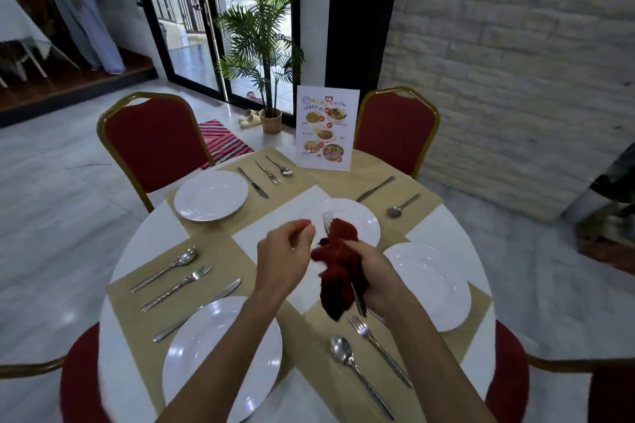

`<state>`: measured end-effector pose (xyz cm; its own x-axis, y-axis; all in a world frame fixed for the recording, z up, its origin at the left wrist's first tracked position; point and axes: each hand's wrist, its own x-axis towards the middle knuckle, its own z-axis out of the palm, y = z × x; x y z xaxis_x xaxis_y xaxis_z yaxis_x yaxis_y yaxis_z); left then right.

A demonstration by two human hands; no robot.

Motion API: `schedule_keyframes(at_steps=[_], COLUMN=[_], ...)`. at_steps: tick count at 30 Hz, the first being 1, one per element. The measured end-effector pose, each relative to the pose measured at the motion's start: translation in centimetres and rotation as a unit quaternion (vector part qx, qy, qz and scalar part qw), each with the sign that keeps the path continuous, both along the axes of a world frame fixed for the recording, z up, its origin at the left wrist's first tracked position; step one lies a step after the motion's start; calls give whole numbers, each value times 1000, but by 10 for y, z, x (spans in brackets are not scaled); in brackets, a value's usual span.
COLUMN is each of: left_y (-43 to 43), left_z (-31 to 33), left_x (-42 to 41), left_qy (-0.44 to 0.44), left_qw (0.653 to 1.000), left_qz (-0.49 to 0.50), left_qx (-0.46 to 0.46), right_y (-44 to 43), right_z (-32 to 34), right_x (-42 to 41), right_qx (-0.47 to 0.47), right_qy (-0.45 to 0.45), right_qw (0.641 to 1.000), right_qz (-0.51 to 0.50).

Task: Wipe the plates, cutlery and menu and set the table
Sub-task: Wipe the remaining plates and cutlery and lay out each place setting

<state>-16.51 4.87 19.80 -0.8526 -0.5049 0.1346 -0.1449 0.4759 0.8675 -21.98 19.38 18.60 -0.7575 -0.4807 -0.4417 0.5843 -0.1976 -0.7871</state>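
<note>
On my feed the right hand [374, 275] is clenched round a red cloth [338, 271], and the cloth is bunched about a fork [327, 217]. The fork's tines poke out past the fingertips on the far side and its dark handle sticks out below the heel of the hand. The left hand [285, 261] hovers just left of those tines with thumb and fingertips drawn together. I cannot tell whether they pinch anything or touch the fork.

Straight beyond the right fingers lies a white plate [364, 220], partly hidden by the cloth. Farther out past it the menu [326, 129] stands upright at the far edge of the table [137, 240]. Out to the right of the right knuckles sits a second plate [436, 282]. Under the right wrist, nearer to me, a second fork [378, 347] and a spoon [347, 357] lie side by side on a tan placemat [319, 326]
</note>
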Motion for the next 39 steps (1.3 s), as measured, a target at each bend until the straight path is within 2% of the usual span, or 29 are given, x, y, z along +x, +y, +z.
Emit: schedule_keyframes(at_steps=[3, 6, 10, 14, 18, 21, 26, 29, 31, 35, 39], left_y=[4, 9, -1, -34, -18, -19, -50, -26, -17, -19, 5], left_z=[10, 3, -1, 0, -13, -6, -2, -24, -31, -32, -40], left_x=[-12, -10, -13, -25, -22, -28, -45, -45, -51, -80, -116], left_qy=[-52, -68, -64, -29, -78, -74, -14, -39, -57, -32, -46], left_qw=[999, 997, 998, 993, 991, 992, 987, 986, 986, 980, 971], left_qz=[-6, -22, -4, 54, -49, -62, 42, 2, -19, 41, 15], left_qx=[-7, -14, 29, 102, 97, 77, 156, 160, 156, 194, 233], right_y=[0, -1, -9, -7, -14, -20, -6, -2, 7, 42, 78], right_z=[0, -2, -2, -4, 11, 17, 3, 0, -4, -19, -29], right_x=[15, 22, 40, 56, 41, 43, 56, 45, 38, 21, -44], right_qx=[51, 65, 58, 111, 133, 104, 140, 152, 149, 143, 147], right_qy=[69, 87, 81, 105, 139, 123, 132, 132, 118, 53, 14], right_qw=[995, 994, 995, 988, 981, 987, 981, 979, 982, 988, 981], right_qz=[46, 29, 4, 22, 6, -9, 11, 12, -2, -16, -129])
